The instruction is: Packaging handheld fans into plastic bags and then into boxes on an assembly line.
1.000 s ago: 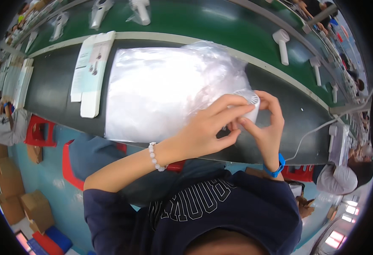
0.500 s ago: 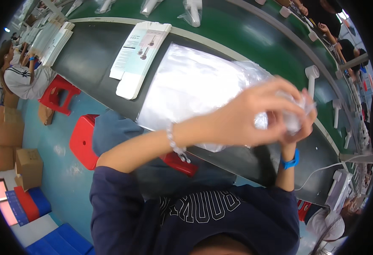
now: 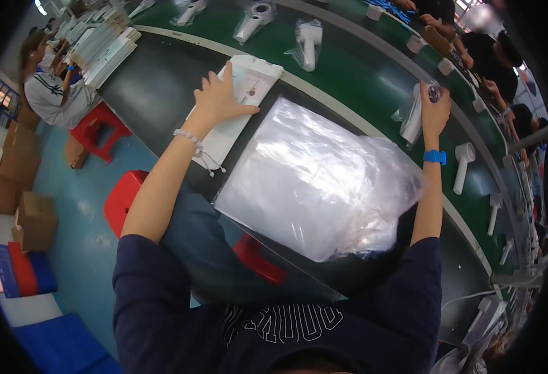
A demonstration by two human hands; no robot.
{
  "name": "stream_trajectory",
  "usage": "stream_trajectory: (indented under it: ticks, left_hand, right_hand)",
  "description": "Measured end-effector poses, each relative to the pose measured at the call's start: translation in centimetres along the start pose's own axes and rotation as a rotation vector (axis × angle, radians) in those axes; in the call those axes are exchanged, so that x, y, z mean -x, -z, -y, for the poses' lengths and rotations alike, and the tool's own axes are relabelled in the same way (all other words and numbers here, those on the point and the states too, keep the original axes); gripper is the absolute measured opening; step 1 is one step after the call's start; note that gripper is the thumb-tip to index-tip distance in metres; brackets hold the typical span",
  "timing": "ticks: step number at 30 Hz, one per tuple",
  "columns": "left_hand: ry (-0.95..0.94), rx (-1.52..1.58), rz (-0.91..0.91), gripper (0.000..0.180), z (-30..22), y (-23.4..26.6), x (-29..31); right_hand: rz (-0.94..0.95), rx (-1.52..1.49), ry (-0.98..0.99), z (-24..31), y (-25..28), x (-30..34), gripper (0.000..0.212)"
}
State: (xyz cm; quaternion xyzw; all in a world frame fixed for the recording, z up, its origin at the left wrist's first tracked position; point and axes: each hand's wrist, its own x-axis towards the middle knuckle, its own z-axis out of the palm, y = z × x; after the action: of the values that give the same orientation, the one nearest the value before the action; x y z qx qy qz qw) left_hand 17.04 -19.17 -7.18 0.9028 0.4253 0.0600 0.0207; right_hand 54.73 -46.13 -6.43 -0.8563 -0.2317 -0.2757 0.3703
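Observation:
At the upper right, over the green conveyor belt, my right hand [image 3: 436,115] is closed around the round end of a white handheld device [image 3: 413,124] in a clear plastic bag. Its pale handle slants down to the left. My left hand [image 3: 219,103] has its fingers spread over a stack of flat printed cartons [image 3: 262,70] and holds nothing. I cannot tell whether it touches the top carton. Between my arms, a thick stack of clear plastic bags [image 3: 305,168] lies on the dark table, crumpled at its right end.
Bagged white devices [image 3: 309,47] lie along the green belt [image 3: 349,81], with an unbagged device [image 3: 464,165] farther right. More carton stacks [image 3: 108,53] stand at the far left near a seated person. Red stools [image 3: 123,196] and cardboard boxes [image 3: 37,218] are on the floor.
My hands were together over the plastic bags, around something in clear plastic. My left hand has moved left to the cartons and opened; my right has carried the bagged device to the belt.

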Motion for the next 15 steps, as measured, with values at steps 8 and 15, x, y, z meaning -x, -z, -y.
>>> stream_trajectory:
  ticks: [8, 15]
  left_hand:
    - [0.004, 0.088, 0.063, 0.125, 0.2, 0.7, 0.1]
    - [-0.189, 0.180, -0.298, 0.118, -2.5, 2.3, 2.0]
  right_hand:
    - [0.230, 0.044, -0.156, -3.6, -5.0, -0.9, 0.068]
    - [0.049, 0.153, -0.026, -1.4, -2.4, -3.0, 0.056]
